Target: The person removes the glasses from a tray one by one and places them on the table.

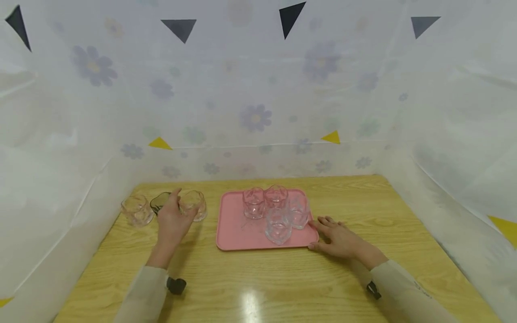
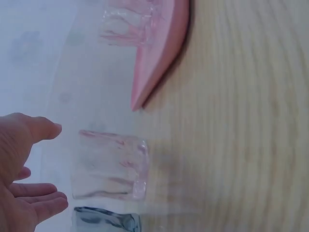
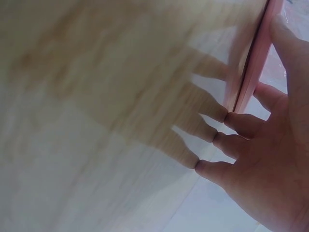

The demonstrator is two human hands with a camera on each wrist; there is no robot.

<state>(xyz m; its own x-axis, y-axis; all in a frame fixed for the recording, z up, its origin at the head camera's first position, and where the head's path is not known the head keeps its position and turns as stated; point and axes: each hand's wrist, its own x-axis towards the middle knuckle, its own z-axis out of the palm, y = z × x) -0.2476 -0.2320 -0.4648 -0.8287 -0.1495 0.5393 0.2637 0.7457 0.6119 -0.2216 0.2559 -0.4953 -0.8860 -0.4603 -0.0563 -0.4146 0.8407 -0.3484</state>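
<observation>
My left hand (image 1: 173, 220) is held over the left of the table, thumb and fingers spread apart. Just beside it stands a faintly pink clear glass (image 1: 201, 207); in the left wrist view a gap shows between the fingertips and this glass (image 2: 113, 166). A dark grey glass (image 1: 159, 202) is partly hidden behind the hand. On the right, my right hand (image 1: 339, 238) rests at the edge of a pink tray (image 1: 232, 224). Its thumb touches the tray's rim (image 3: 253, 67) and its straight fingers reach to the tabletop. Several clear glasses (image 1: 278, 226) stand grouped on the tray.
A peach-tinted glass (image 1: 138, 211) stands at the far left, near the table's edge. White flowered sheeting (image 1: 254, 89) encloses the wooden table (image 1: 250, 273) at the back and both sides.
</observation>
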